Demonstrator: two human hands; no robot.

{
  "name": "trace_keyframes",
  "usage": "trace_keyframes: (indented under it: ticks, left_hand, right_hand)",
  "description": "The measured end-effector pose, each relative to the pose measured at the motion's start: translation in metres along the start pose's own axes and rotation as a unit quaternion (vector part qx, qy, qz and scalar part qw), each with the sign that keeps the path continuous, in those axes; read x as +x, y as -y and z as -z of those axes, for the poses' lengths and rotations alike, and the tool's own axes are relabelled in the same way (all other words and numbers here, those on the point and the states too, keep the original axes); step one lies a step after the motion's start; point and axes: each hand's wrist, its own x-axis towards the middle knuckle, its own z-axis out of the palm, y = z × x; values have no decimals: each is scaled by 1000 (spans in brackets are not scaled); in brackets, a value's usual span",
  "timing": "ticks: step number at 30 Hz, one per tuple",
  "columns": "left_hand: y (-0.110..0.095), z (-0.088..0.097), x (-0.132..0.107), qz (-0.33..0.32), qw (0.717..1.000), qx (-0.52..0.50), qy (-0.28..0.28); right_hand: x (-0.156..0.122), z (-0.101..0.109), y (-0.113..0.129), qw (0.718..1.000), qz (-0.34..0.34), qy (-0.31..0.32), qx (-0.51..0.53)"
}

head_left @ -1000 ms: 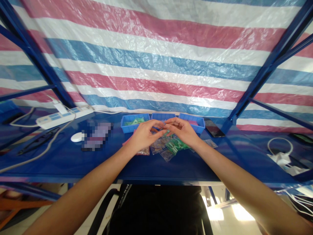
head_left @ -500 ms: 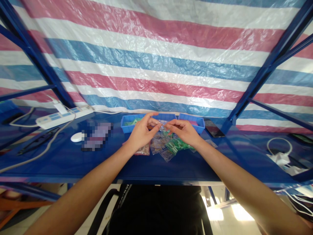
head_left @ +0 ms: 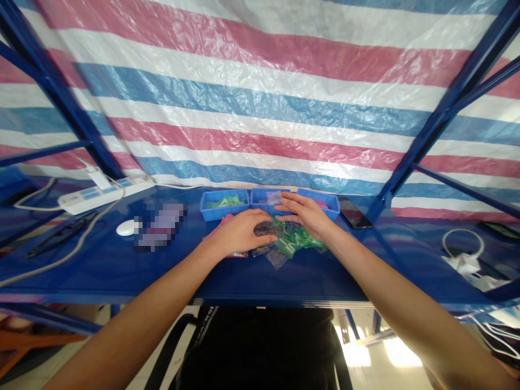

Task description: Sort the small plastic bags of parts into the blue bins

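Observation:
My left hand (head_left: 244, 234) is over the left part of a pile of small clear bags (head_left: 277, 259), with thumb and fingers apart and nothing visible between them. My right hand (head_left: 309, 215) hovers above the right side of the pile, its fingers spread and pointing left. Just beyond its fingertips, a small clear plastic bag (head_left: 273, 197) lies at the middle blue bin (head_left: 260, 208). Green-looking packets (head_left: 294, 241) lie heaped below my right hand. Reddish packets (head_left: 239, 254) are partly hidden beneath my left hand and wrist.
A left blue bin (head_left: 225, 213) holds green pieces, and a right blue bin (head_left: 333, 206) holds pink ones. A dark phone (head_left: 355, 213) lies to the right. Leftward are a round white object (head_left: 128, 228) and a white power strip (head_left: 109, 195) with cables.
My hands have moved apart. The clear bag that was between my fingertips is now at the middle bin. My left hand has come down to the pile, and my right hand's fingers have spread.

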Motion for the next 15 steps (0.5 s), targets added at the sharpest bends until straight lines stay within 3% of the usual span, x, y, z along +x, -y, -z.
trace_keyframes:
  ticks: [5, 15]
  left_hand:
    - [4, -2, 0, 12, 1000, 13, 10]
    - [13, -2, 3, 72, 997, -36, -12]
  right_hand:
    - [-1, 0, -3, 999, -22, 13, -32]
    - [5, 11, -4, 973, 100, -25, -207]
